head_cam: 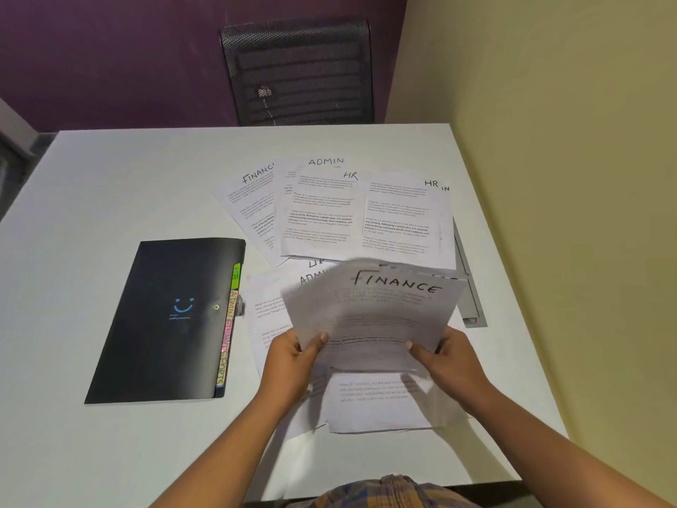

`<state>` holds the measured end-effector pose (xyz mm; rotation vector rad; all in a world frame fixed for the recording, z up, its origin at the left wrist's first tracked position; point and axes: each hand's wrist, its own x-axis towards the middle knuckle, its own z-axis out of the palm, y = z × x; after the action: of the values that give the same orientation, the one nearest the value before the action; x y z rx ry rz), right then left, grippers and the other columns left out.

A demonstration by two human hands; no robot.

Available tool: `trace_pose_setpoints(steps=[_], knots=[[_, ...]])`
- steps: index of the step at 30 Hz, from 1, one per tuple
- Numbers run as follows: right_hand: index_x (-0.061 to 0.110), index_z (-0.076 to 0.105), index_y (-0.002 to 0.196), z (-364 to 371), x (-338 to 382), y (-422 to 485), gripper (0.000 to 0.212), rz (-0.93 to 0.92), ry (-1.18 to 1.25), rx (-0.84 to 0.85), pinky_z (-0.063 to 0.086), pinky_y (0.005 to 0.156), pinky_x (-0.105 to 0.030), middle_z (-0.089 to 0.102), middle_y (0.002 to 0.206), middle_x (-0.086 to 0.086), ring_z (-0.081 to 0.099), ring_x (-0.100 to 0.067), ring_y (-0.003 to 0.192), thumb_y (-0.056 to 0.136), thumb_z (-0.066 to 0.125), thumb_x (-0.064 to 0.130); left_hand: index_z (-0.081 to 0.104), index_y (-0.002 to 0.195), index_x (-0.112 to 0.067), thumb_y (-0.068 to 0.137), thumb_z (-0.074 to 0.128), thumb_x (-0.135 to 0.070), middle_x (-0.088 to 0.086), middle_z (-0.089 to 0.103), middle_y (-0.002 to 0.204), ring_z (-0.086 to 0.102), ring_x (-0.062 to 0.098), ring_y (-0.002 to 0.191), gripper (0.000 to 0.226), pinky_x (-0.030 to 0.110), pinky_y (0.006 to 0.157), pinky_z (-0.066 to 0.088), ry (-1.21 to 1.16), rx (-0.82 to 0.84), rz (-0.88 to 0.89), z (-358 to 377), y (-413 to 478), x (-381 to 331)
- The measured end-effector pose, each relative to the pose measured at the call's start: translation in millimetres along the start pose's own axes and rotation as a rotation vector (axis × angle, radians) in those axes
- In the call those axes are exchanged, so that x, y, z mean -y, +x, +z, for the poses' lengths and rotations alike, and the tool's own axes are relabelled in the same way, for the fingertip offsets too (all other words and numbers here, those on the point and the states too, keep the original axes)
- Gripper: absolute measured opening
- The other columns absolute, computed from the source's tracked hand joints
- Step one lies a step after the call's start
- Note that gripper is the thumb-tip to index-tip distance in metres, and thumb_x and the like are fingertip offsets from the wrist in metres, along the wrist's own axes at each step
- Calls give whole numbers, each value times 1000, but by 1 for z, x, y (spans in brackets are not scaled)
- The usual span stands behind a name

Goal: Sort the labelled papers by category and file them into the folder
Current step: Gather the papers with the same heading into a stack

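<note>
1. Plainly, the job looks barely begun: the black folder [165,317] lies closed toward the left edge of the table [110,177]. Its coloured tabs [229,324] show along its right side, and no sheet can be seen tucked into it.
2. Toward the far right corner, loose papers overlap in a fan, categories mixed: a far FINANCE sheet [249,203], an ADMIN sheet [326,163] and two HR sheets [403,221].
3. Near the front edge lies another pile [373,401], with ADMIN and HR headings peeking out beyond it.
4. Above that pile, the left hand [293,357] grips the lower left of a raised FINANCE paper [373,313], thumb on top, fingers curled beneath.
5. At the lower right edge, the right hand [447,361] pinches the same paper likewise. It is blurred, so I cannot tell whether it is one sheet or several.
6. By my judgement, grouping, opening the folder and filing all remain.
</note>
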<state>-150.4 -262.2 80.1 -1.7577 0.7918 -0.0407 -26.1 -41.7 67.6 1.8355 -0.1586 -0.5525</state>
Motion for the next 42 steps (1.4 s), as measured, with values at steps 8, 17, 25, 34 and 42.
trace_pose_setpoints(steps=[8, 17, 25, 34, 42], knots=[[11, 52, 136, 5, -51, 17, 63, 260, -567, -131, 47, 99, -38, 56, 140, -9, 55, -29, 125, 84, 71, 42, 75, 97, -23, 92, 68, -16, -6, 80, 87, 75, 10, 77, 11, 20, 62, 57, -159, -113, -80, -23, 3, 0], [20, 19, 154, 21, -96, -27, 105, 402, -956, -91, 40, 107, -45, 20, 164, -4, 31, -28, 142, 74, 58, 74, 75, 104, -23, 92, 69, -17, 1, 80, 95, 76, 24, 87, 15, 40, 78, 59, -177, -127, -165, -49, 3, 23], [14, 25, 154, 8, -74, -19, 89, 254, -624, -138, 37, 114, -43, 32, 159, -3, 36, -25, 143, 83, 75, 33, 73, 108, -15, 94, 65, -8, 1, 80, 93, 77, 20, 83, 18, 27, 65, 60, -178, -16, -229, -40, -2, 17], [19, 72, 111, 12, -29, -6, 19, 254, 255, 59, 60, 69, -24, 79, 107, 0, 76, -16, 93, 93, 70, 14, 74, 108, -12, 93, 67, -19, 14, 77, 107, 74, 34, 96, 19, 46, 81, 61, -307, 291, -333, -26, -1, 8], [15, 74, 104, -16, -50, -12, 13, 319, 247, -147, 61, 70, -44, 80, 92, -5, 76, -32, 78, 96, 64, 15, 40, 145, -25, 82, 69, -47, 8, 36, 157, 36, 28, 142, 73, 40, 107, 43, 1112, 157, 19, -35, 9, 68]])
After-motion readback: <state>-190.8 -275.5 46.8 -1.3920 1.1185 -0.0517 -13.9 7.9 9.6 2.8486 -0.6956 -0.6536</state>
